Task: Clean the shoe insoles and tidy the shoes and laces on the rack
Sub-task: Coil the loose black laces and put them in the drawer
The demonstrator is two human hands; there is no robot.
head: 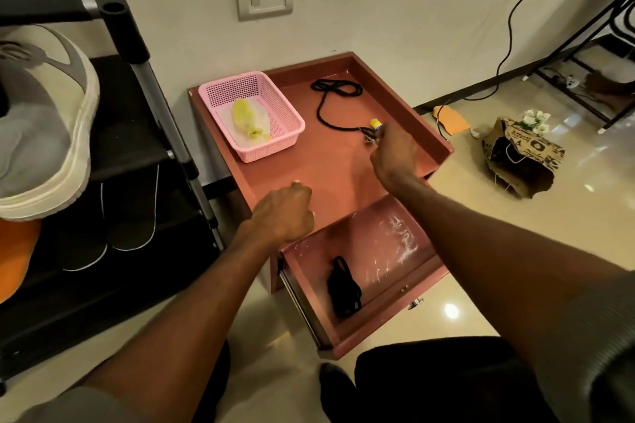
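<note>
A: Black rack at left holds the shoe; insoles lie on its lower shelf. Which step?

B: Lace-tidying, I judge. On the counter, right hand pinches the black lace end; left hand is curled, empty. Next: gather it.

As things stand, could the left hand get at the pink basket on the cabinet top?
Probably yes: the left hand rests near the pink basket, with only bare cabinet top between them.

1. My right hand covers most of the small yellow-capped thing; I can't tell what it is.
2. The grey shoe runs past the left edge.
3. My left hand hides its own fingers.
</note>
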